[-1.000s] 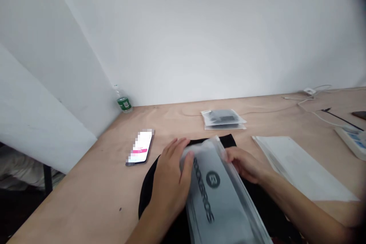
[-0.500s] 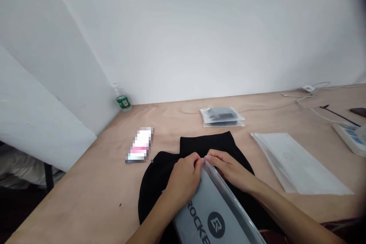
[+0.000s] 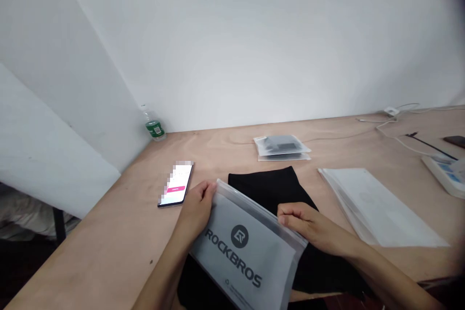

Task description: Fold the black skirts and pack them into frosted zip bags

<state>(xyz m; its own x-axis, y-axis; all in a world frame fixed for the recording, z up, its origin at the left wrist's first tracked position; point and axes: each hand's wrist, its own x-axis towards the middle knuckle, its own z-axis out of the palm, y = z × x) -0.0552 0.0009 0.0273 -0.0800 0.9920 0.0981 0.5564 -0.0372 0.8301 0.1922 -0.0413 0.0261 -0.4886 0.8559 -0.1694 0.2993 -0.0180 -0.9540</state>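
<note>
I hold a frosted plastic zip bag printed ROCKBROS flat in front of me, above a black folded garment on the wooden table. My left hand pinches the bag's top left corner. My right hand pinches its top edge near the right corner. The black garment lies under and behind the bag, partly hidden by it.
A phone with a lit screen lies left of the bag. A green-labelled bottle stands in the back corner. Packed bags lie behind the garment, a stack of empty bags to the right, cables and a power strip at far right.
The bag has turned from lengthwise to broadside, its logo now facing me. My hands moved apart from the middle of the zip edge to its two corners.
</note>
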